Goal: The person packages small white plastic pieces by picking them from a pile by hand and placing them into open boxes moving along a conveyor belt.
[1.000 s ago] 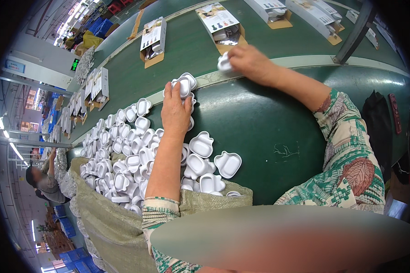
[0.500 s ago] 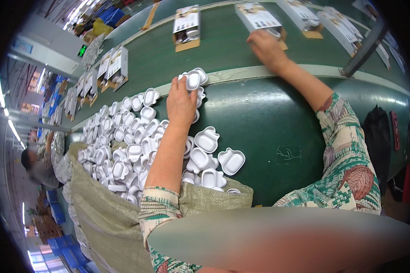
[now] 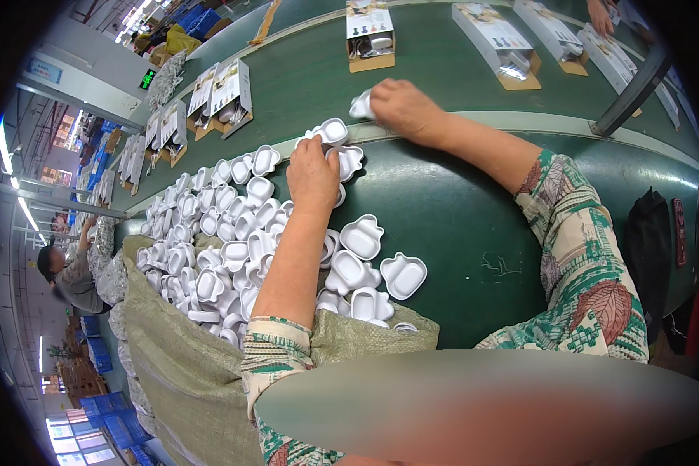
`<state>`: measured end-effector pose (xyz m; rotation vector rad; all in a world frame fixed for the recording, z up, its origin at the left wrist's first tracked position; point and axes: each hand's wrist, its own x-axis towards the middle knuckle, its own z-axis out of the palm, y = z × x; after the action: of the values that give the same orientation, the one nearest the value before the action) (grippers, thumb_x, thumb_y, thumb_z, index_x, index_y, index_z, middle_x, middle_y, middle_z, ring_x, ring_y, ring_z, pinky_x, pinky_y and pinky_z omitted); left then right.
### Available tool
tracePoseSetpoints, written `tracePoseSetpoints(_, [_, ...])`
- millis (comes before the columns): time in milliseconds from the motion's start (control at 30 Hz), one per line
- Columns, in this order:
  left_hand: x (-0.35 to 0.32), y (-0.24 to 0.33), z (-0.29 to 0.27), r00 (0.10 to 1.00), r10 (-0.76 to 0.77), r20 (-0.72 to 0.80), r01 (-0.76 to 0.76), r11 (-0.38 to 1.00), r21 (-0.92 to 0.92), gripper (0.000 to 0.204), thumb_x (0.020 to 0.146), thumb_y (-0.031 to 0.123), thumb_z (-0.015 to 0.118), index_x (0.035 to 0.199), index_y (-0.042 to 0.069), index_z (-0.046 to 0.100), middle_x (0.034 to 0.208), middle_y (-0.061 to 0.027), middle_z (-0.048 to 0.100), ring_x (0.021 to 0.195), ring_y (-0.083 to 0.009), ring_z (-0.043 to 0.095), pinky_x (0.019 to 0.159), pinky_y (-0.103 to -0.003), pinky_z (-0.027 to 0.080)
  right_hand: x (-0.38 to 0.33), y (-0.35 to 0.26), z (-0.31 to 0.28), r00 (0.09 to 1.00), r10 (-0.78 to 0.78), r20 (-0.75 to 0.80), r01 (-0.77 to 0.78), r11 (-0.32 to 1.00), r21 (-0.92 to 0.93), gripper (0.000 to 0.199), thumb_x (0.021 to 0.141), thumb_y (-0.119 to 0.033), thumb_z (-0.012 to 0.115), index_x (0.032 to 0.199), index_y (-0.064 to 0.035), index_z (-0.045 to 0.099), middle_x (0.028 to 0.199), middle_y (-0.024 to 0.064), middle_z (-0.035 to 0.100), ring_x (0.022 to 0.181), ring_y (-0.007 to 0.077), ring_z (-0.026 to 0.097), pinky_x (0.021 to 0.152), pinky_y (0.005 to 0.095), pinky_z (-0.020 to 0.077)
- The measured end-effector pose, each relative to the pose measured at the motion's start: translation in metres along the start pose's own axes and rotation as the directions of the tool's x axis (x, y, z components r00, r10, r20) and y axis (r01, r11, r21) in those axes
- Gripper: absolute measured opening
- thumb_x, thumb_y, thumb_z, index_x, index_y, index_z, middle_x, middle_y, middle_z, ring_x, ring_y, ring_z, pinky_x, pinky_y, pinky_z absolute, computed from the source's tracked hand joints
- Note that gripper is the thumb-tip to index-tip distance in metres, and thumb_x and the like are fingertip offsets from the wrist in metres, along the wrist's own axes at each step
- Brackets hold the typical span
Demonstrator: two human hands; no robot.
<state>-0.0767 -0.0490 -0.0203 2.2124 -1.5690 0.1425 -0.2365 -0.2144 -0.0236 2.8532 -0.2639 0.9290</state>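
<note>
My left hand has its fingers closed on a small white plastic dish at the edge strip beside the belt. Another dish lies right by its fingers. Over the near side of the green belt, my right hand pinches a white dish; its fingers partly cover it. Nearest to that hand on the belt is an open-ended printed box with a white dish and dark items inside. A large heap of the same dishes spreads under and left of my left forearm.
A woven olive sack lies under the heap. Further boxes stand on the belt, some at right, others at left. A metal post rises at right. Another person's hand touches a box; a person stands far left.
My right hand has left a box and come left, now with a dish in it. The boxes have shifted right along the belt. My left hand stays at nearly the same place.
</note>
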Motion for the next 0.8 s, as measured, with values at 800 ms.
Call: tracePoseSetpoints(800, [-0.002,0.001,0.006,0.998,0.061,-0.034,-0.062,0.998,-0.028,0.043,0.081,0.019,0.063,0.119,0.001,0.051,0.114,-0.0168,0.056,0.107,-0.033,0.053,0.088,-0.042,0.044,0.001,0.164,0.004,0.759,0.597,-0.259,-0.645,0.641,-0.415,0.016,0.079,-0.025,0.063,0.086,-0.0106,0.064,0.092,0.0062,0.06,0.093,0.0259,0.057,0.075,0.0424,0.047])
